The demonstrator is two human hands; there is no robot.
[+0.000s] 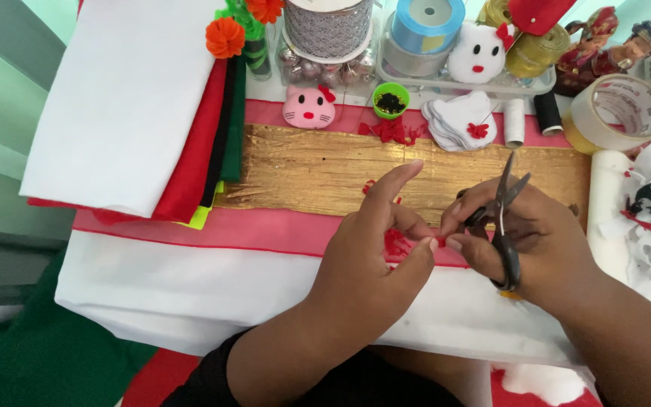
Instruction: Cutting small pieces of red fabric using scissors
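While the tiny red felt piece point(397, 243) sat pinched in the left hand point(374, 260), fingertips pressed on it, the right hand point(525, 237) gripped black scissors point(502, 226), blades slightly parted. Underneath was a gold board point(303, 172) on pink cloth point(212, 226), with stacked felt sheets point(129, 98) left and ribbon spools point(427, 26) behind.

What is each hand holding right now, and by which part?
The right hand holds small black scissors by the handle loops, blades pointing up. The left hand pinches a tiny red felt piece at its edge; the exact contact is partly hidden by the fingers.
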